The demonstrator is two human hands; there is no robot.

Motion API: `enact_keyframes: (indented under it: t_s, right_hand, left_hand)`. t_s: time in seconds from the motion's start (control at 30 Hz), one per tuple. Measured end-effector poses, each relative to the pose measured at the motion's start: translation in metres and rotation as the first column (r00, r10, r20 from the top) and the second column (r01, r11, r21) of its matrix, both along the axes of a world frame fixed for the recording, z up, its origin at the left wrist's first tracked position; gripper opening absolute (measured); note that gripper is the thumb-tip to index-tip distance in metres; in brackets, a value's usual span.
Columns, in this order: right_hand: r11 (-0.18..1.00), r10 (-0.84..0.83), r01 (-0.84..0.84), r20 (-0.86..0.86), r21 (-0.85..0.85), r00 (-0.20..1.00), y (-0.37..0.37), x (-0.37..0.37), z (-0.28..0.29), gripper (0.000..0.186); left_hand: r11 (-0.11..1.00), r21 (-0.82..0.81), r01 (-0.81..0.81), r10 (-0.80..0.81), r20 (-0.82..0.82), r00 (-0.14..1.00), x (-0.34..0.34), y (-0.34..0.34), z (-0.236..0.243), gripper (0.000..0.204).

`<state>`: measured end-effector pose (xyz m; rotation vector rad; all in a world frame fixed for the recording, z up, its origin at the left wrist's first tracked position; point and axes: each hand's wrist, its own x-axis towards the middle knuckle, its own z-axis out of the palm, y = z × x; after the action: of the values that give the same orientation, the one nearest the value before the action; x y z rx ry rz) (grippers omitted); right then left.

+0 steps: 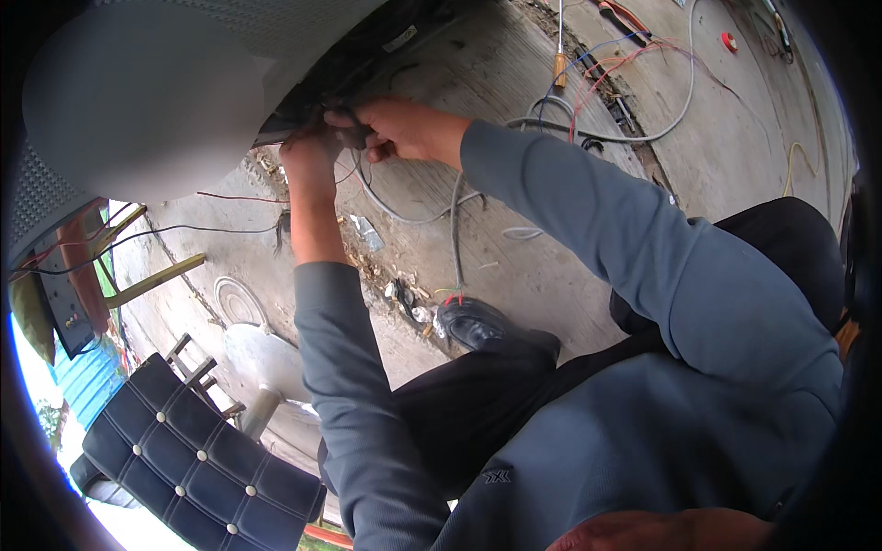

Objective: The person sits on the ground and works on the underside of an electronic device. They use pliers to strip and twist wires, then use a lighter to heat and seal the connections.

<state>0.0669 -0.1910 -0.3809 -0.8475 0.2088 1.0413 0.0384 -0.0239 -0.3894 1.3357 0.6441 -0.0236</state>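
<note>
Both hands meet at the dark lower edge of a large light-grey housing with a perforated surface [37, 197]; part of it is blurred. My right hand [404, 129] has thumb and fingers closed around a small black object [354, 130] whose kind I cannot make out. Close beside it, my left hand [310, 151] has bent fingers, their tips hidden in shadow under the edge. A grey cable [456, 234] runs over the floor just below the hands. Thin red wire [243, 197] stretches leftward from near my left hand.
A wooden-handled screwdriver [560, 72], pliers with orange-red grips [628, 16] and a red tape roll [729, 42] lie on the worn floor. Loose blue and red wires [588, 69] tangle there. A black tufted chair [188, 459] stands lower left. My shoe [473, 323] rests beside debris.
</note>
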Motion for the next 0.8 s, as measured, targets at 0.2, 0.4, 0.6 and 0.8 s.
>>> enact_keyframes:
  t_s: [0.2, 0.4, 0.6, 0.8]
  right_hand:
    - [0.998, -0.035, 0.037, 0.061, -0.04, 0.998, 0.005, 0.003, -0.008, 0.03]
    - [0.997, 0.07, -0.069, 0.068, -0.018, 0.995, -0.008, 0.009, 0.002, 0.038]
    - [0.999, 0.005, -0.001, 0.088, -0.042, 0.996, -0.003, 0.009, -0.004, 0.035]
    - [0.998, 0.055, -0.055, 0.018, -0.017, 0.998, 0.003, 0.024, -0.004, 0.027]
  left_hand:
    - [0.998, -0.034, -0.053, 0.05, -0.079, 0.996, 0.001, 0.004, 0.002, 0.036]
    - [1.0, 0.028, -0.005, 0.008, -0.107, 0.994, 0.0, 0.006, -0.001, 0.029]
    - [0.987, 0.155, 0.041, -0.031, -0.065, 0.997, -0.001, 0.01, 0.0, 0.025]
    - [0.994, 0.107, -0.022, 0.027, -0.042, 0.999, -0.005, 0.001, 0.007, 0.021]
